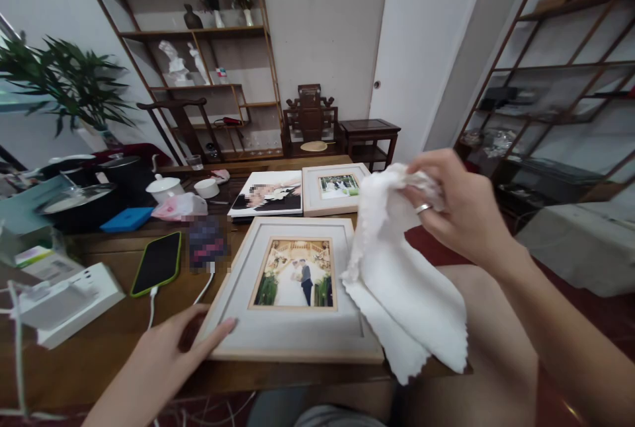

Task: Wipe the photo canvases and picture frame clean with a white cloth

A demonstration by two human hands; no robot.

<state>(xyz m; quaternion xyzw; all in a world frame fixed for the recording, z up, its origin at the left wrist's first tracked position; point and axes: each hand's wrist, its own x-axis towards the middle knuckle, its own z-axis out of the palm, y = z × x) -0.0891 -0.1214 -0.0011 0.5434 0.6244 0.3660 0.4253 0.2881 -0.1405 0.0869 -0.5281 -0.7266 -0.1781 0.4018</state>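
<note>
A picture frame (233, 341) with pale wood edges and a wedding photo inside lies face up near the table's front edge. My left hand (169, 348) grips its lower left side, thumb over the front and the other fingers curled at the edge, partly hidden. Above the frame's right side, my right hand (454, 205) is closed on the bunched top of a white cloth (397, 268). The cloth hangs down in folds with scalloped edges, covering part of the frame's right border.
Behind lie a second framed photo (310, 199) and a photo panel (270, 195). To the left are a phone (157, 263) on a cable, a white power strip (74, 311), a blue box (127, 219), a white teapot (163, 186) and a lidded pan (74, 202).
</note>
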